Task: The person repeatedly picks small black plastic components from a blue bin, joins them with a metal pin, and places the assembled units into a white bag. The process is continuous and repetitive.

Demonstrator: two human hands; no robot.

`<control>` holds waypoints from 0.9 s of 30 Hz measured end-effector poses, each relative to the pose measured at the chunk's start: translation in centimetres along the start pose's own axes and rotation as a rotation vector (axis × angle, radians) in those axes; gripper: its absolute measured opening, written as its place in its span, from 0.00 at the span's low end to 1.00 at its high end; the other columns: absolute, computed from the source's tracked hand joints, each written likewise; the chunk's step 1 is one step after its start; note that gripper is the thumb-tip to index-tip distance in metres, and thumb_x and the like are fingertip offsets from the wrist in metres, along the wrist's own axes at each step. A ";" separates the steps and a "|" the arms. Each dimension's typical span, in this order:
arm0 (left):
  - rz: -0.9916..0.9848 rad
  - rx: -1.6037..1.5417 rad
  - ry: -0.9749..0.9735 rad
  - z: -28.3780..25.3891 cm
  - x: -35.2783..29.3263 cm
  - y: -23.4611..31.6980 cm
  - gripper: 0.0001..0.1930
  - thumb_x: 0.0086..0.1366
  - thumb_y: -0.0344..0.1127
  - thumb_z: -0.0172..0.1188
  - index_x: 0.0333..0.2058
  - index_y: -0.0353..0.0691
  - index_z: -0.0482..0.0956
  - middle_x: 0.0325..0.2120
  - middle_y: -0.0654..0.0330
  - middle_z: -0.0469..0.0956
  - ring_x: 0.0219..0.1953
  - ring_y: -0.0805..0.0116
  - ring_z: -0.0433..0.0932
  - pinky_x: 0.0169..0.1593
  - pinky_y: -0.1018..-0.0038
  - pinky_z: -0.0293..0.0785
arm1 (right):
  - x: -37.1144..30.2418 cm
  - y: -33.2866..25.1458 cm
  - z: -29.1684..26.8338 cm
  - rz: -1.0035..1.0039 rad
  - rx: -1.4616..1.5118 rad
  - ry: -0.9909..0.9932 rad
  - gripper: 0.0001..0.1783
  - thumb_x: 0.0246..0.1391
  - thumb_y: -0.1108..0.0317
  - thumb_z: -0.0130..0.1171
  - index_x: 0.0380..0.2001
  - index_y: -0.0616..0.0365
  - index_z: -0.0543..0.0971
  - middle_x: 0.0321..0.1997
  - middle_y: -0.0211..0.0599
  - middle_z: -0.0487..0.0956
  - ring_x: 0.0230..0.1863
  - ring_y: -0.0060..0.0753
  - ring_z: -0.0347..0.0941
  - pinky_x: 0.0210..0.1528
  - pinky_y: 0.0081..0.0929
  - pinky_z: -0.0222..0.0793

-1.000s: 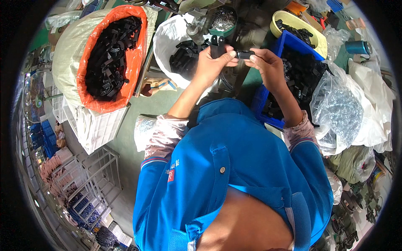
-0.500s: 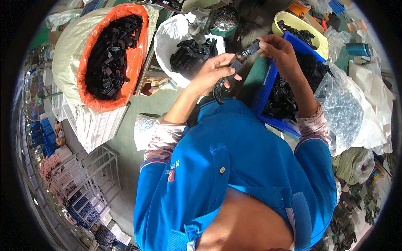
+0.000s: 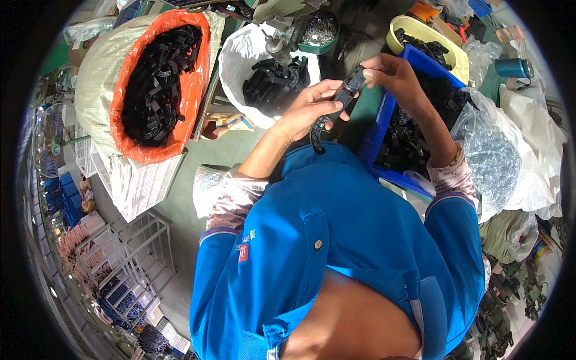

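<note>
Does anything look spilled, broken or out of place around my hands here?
Nothing plainly stands out. Loose black parts sit in the orange-lined sack, white container and blue crate, and your left hand and right hand hold a black part between them. Beside the crate, a crumpled clear bag looks merely untidy.

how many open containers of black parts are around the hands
4: an orange-lined sack at left, a white-lined bin beyond the left hand, a blue crate at right, and a yellow tub past the crate's far end. Others may be hidden.
</note>
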State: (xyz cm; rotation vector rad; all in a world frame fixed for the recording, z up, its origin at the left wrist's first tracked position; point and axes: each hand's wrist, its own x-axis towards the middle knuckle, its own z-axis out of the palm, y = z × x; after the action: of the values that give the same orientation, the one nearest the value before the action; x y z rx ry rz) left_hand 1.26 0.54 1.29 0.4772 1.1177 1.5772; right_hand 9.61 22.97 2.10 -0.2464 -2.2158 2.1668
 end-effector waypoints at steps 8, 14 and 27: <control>0.034 0.068 0.013 0.2 0.8 -0.1 0.17 0.62 0.32 0.56 0.49 0.35 0.68 0.46 0.56 0.76 0.37 0.71 0.78 0.24 0.82 0.71 | -0.3 0.4 0.6 -0.008 0.057 -0.018 0.11 0.53 0.69 0.59 0.37 0.64 0.76 0.30 0.31 0.77 0.30 0.19 0.71 0.36 0.18 0.67; 0.076 0.132 0.138 1.4 1.9 -0.4 0.20 0.62 0.28 0.57 0.51 0.33 0.63 0.41 0.51 0.77 0.34 0.67 0.79 0.27 0.79 0.75 | -1.0 0.8 0.9 0.021 0.066 0.008 0.10 0.53 0.71 0.59 0.37 0.64 0.76 0.31 0.30 0.77 0.33 0.20 0.72 0.37 0.19 0.68; 0.216 0.358 0.445 1.1 1.7 -0.9 0.09 0.61 0.27 0.60 0.25 0.37 0.68 0.20 0.65 0.74 0.23 0.79 0.75 0.28 0.82 0.70 | 8.1 6.0 -15.3 -0.120 -0.495 0.284 0.15 0.52 0.62 0.55 0.33 0.64 0.80 0.29 0.44 0.80 0.30 0.33 0.77 0.35 0.29 0.73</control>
State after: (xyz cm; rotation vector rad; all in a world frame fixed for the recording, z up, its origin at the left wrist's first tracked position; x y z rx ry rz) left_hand 2.04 2.44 0.59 0.5079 1.7541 1.7246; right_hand 4.18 39.35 -4.18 -0.3915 -2.4738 1.3936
